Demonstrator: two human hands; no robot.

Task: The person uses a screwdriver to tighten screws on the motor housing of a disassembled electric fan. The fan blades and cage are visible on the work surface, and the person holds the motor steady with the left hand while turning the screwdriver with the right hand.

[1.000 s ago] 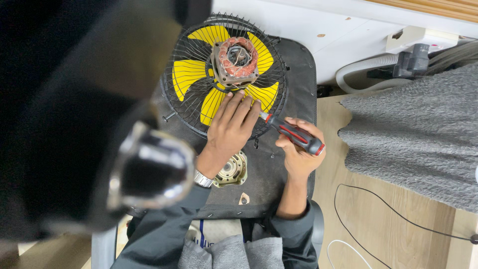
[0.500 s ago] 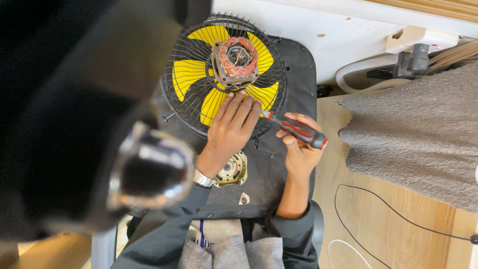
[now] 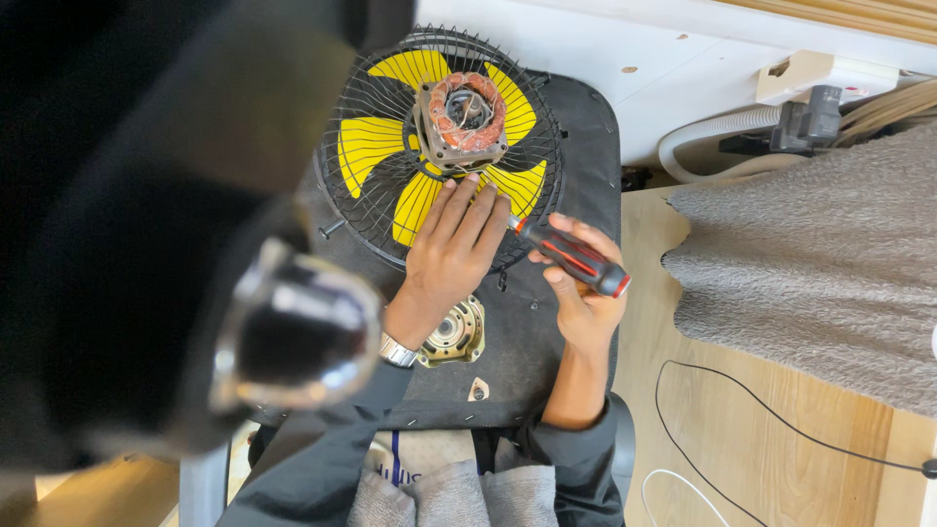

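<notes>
Here, a fan motor [image 3: 465, 119] with exposed copper windings sits at the centre of a black wire fan guard [image 3: 366, 210] over yellow blades [image 3: 366, 154] on a dark surface [image 3: 576, 127]. The left hand [image 3: 457, 244] lies flat and unclenched on the guard just below the motor; the right hand [image 3: 584, 298] grips a red-and-black screwdriver [image 3: 571, 259], tip angled toward the motor's lower corner. Steady downward pressure would likely keep the tip seated. A loose brass-coloured housing [image 3: 454, 334] lies below the guard; the surface's right edge runs close beside the right hand
</notes>
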